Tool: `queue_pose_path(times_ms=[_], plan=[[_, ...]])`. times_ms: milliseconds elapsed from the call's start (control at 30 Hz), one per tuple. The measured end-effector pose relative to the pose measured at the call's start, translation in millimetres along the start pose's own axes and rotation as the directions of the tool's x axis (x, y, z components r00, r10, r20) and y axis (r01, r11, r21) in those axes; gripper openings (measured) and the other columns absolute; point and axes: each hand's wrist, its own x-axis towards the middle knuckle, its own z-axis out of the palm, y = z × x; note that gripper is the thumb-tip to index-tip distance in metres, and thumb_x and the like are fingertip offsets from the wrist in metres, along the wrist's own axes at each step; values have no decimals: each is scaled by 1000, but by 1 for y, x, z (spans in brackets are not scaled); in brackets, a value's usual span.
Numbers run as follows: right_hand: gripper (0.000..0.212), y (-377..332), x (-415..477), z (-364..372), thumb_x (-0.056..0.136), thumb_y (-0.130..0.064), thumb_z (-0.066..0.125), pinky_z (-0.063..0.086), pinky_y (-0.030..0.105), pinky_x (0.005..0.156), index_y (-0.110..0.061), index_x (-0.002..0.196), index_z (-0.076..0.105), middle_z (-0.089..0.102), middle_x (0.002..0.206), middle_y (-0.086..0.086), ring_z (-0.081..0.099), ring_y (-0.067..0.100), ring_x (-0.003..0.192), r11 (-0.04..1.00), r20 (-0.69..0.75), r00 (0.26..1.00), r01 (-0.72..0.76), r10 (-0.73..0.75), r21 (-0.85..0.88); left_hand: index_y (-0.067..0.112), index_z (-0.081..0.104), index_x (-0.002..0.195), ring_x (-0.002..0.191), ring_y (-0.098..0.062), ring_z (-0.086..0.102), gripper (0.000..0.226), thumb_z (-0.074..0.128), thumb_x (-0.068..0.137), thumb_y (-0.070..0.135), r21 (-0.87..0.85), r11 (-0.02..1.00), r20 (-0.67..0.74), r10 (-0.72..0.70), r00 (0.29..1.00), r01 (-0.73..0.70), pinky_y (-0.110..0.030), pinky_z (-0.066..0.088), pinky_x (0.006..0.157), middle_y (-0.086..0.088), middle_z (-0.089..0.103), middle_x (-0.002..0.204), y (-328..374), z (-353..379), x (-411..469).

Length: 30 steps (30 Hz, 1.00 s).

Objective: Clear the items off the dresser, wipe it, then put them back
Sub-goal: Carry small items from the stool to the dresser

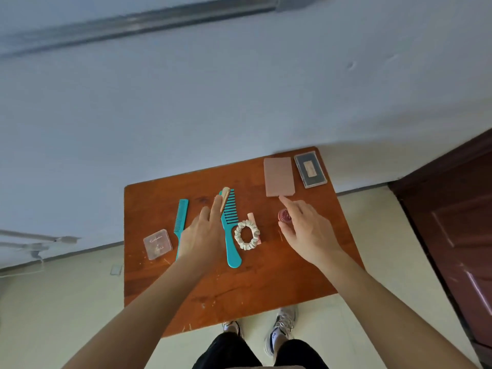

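Reaching over the brown dresser [239, 288], the left hand [202, 238] keeps its fingers straight and together. They touch a tan hair clip [225, 197] lying on the far end of the big teal comb [231, 243]. The right hand [308, 233] spreads finger and thumb apart, just beside a little red jar [283, 214]. A white scrunchie [249, 223] lies between the hands.

Bare forearms [149, 310], black trousers [231, 354], white socks [278, 339], grey-white lace-up sneakers [285, 322].
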Motion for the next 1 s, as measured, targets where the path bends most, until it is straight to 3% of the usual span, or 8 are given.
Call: queue_pose_path(times_ms=[133, 233, 400, 600, 733, 1000], plan=[[49, 8, 11, -71, 94, -37, 60, 55, 26, 77, -22, 138, 46, 60, 125, -1, 62, 17, 111, 999, -210, 978, -19, 13, -28, 25, 27, 145, 101, -17, 58, 71, 68, 86, 24, 104, 984, -255, 167, 952, -145, -29, 51, 75, 2, 58, 123, 24, -77, 15], [43, 9, 9, -118, 97, -38, 51, 55, 27, 77, -25, 138, 44, 56, 125, -3, 58, 15, 110, 998, -332, 942, -66, 59, -9, 23, 50, 129, 83, -17, 57, 44, 63, 88, 19, 115, 960, -412, 279, 867, -254, -30, 49, 65, 3, 64, 101, 44, -127, 18], [41, 7, -28, -161, 98, -38, 48, 53, 26, 76, -25, 137, 47, 55, 126, -2, 57, 15, 110, 986, -476, 866, -169, 153, 10, 17, 62, 112, 68, -20, 57, 33, 73, 80, 15, 163, 875, -517, 469, 716, -455, -31, 48, 50, -1, 64, 84, 75, -167, 14], [38, 17, -129, -162, 94, -36, 57, 55, 26, 66, -24, 129, 55, 56, 117, -8, 60, 13, 100, 896, -574, 720, -441, 391, 58, 13, 66, 104, 71, -25, 60, 21, 71, 83, 16, 172, 634, -555, 695, 457, -754, -34, 50, 51, -6, 65, 89, 135, -158, 3], [38, 27, -225, -158, 93, -37, 57, 54, 27, 70, -29, 130, 53, 54, 120, -11, 58, 11, 106, 754, -602, 543, -638, 586, 158, 11, 68, 99, 78, -30, 60, 19, 71, 81, 7, 158, 435, -535, 792, 294, -886, -42, 51, 63, -9, 64, 93, 198, -137, -34], [43, 34, -443, -145, 89, -34, 61, 52, 28, 60, -31, 130, 49, 57, 112, -11, 60, 12, 95, 448, -674, 139, -839, 726, 309, 16, 68, 102, 79, -27, 60, 21, 70, 82, 13, 139, 29, -422, 906, -33, -990, -42, 49, 66, -2, 62, 92, 340, -100, -196]])
